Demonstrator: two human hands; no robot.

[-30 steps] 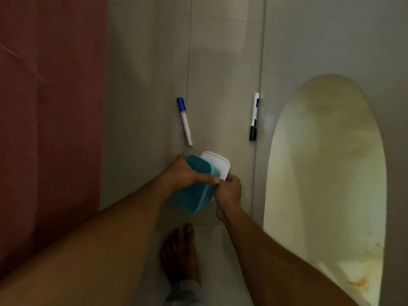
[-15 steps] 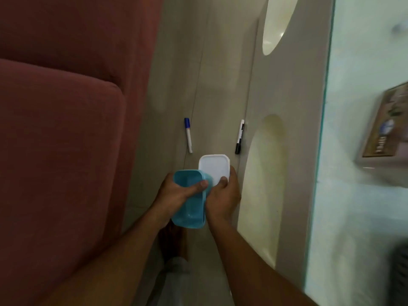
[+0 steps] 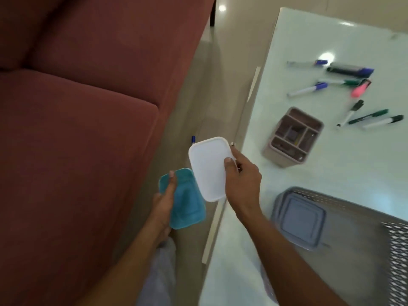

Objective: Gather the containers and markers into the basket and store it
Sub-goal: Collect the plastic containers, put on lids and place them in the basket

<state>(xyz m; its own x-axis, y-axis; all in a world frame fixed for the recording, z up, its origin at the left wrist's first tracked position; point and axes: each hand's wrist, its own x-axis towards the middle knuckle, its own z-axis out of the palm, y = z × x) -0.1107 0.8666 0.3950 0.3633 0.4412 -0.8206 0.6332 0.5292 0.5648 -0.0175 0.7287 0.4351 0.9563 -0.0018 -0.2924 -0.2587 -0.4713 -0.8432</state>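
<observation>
My left hand (image 3: 164, 200) grips a blue plastic container (image 3: 187, 204) over the floor gap beside the table. My right hand (image 3: 241, 182) holds its white lid (image 3: 208, 167) just above and to the right of the container, apart from it. A grey perforated basket (image 3: 353, 246) sits at the table's near right with a grey-blue lidded container (image 3: 301, 221) inside. Several markers (image 3: 351, 81) lie scattered at the far right of the table. A blue marker cap (image 3: 193, 139) peeks out on the floor behind the lid.
A pink-brown compartment organiser (image 3: 292, 136) stands on the white table (image 3: 276, 173) between the basket and the markers. A red sofa (image 3: 77, 129) fills the left side, leaving a narrow strip of tiled floor (image 3: 212, 85) between it and the table.
The view has risen from the floor to the tabletop. Both hands came up with the container and lid, and the lid now sits separated from the container, held higher and to the right.
</observation>
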